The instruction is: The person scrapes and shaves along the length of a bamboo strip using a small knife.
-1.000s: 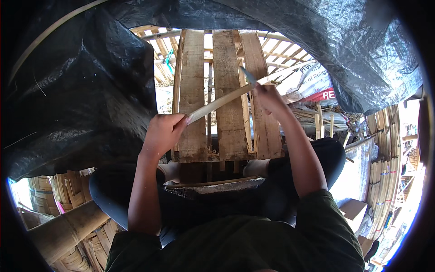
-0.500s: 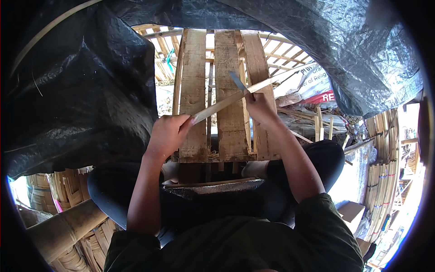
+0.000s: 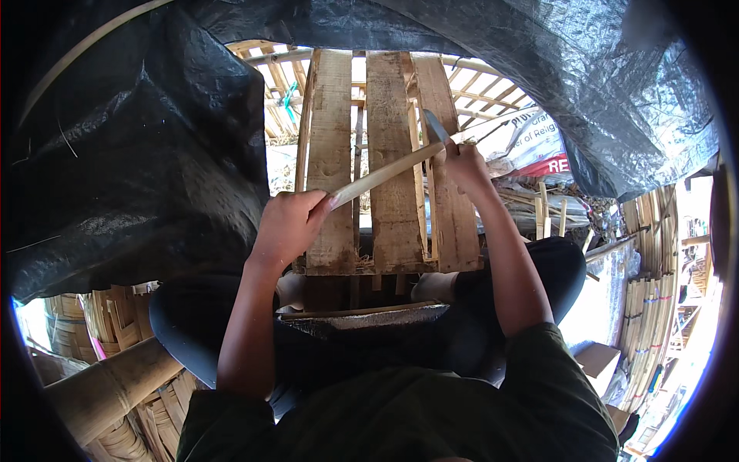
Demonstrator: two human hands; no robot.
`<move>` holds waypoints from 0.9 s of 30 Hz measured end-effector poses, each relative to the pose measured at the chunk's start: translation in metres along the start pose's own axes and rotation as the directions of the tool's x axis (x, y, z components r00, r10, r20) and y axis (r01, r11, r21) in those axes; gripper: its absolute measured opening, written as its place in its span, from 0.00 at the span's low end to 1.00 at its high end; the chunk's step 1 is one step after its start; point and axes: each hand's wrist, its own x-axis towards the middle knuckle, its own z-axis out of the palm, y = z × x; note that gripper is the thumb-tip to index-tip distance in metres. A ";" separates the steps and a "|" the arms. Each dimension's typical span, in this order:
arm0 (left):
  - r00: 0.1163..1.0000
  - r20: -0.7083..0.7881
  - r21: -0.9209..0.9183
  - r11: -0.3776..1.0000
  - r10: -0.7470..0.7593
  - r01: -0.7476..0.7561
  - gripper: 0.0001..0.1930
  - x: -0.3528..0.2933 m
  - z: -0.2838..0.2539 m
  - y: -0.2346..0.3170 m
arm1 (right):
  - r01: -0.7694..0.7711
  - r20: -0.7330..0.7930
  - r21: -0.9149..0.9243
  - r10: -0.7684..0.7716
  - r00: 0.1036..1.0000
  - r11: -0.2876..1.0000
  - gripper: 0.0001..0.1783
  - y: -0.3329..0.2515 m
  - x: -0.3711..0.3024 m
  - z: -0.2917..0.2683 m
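My left hand (image 3: 291,223) is closed round the near end of a pale, flat bamboo strip (image 3: 385,172), which slants up to the right above the planks. My right hand (image 3: 466,168) grips a knife, its handle hidden in my fist. The grey knife blade (image 3: 434,125) points up and slightly left, crossing the strip near its far end and seeming to touch it. Below the strip stands a wooden bench of rough planks (image 3: 329,115), with gaps between the boards.
Black plastic sheeting (image 3: 131,169) hangs at the left, and a silvery grey tarp (image 3: 616,85) at the upper right. Bundled bamboo strips (image 3: 645,331) stand at the far right. A thick bamboo pole (image 3: 115,385) lies at the lower left. My bent legs (image 3: 543,277) flank the bench's near end.
My right hand has slid up and right along the strip with the knife, nearer its far end. My left hand has stayed almost in place, still holding the strip.
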 end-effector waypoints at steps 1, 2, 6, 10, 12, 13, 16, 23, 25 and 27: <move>1.000 -0.015 -0.022 1.000 0.001 -0.001 0.15 -0.001 0.000 0.000 | 0.017 0.024 -0.019 -0.017 1.000 1.000 0.31 -0.001 -0.006 0.005; 1.000 -0.017 -0.022 1.000 -0.002 0.001 0.15 0.000 0.001 -0.002 | 0.037 0.048 -0.039 -0.035 0.998 0.999 0.31 -0.006 -0.017 0.015; 1.000 -0.024 0.013 1.000 0.017 -0.017 0.15 0.000 0.003 -0.004 | 0.470 -0.220 -0.123 -0.486 0.846 0.874 0.30 -0.005 -0.033 0.055; 0.999 -0.034 0.007 0.999 0.031 -0.031 0.15 0.000 -0.001 0.006 | 0.053 -0.049 -0.037 -0.055 0.997 0.998 0.30 0.001 -0.004 0.007; 0.998 -0.046 0.010 1.000 0.030 -0.030 0.16 -0.002 0.001 0.001 | 0.076 -0.016 -0.017 -0.077 0.997 0.997 0.23 -0.012 -0.026 0.022; 0.998 -0.051 0.004 0.999 0.044 -0.044 0.16 -0.001 0.005 0.000 | 0.199 -0.106 -0.056 -0.204 0.973 0.978 0.22 -0.015 -0.041 0.043; 1.000 0.005 0.086 0.996 0.005 -0.006 0.16 -0.002 0.001 -0.008 | 0.386 -0.161 -0.114 -0.400 0.902 0.916 0.22 -0.013 -0.042 0.052; 0.997 -0.065 0.028 0.998 0.049 -0.047 0.15 -0.003 0.008 0.001 | 0.111 0.063 0.039 -0.114 0.992 0.993 0.28 -0.040 -0.065 0.033; 1.000 -0.015 0.006 1.000 0.015 -0.015 0.14 -0.005 0.001 -0.002 | 0.102 0.106 0.074 -0.109 0.988 0.992 0.28 -0.033 -0.062 0.038; 1.000 -0.021 -0.004 1.000 0.012 -0.012 0.14 -0.004 0.002 0.001 | 0.064 0.249 0.146 -0.099 0.963 0.987 0.27 -0.030 -0.054 0.025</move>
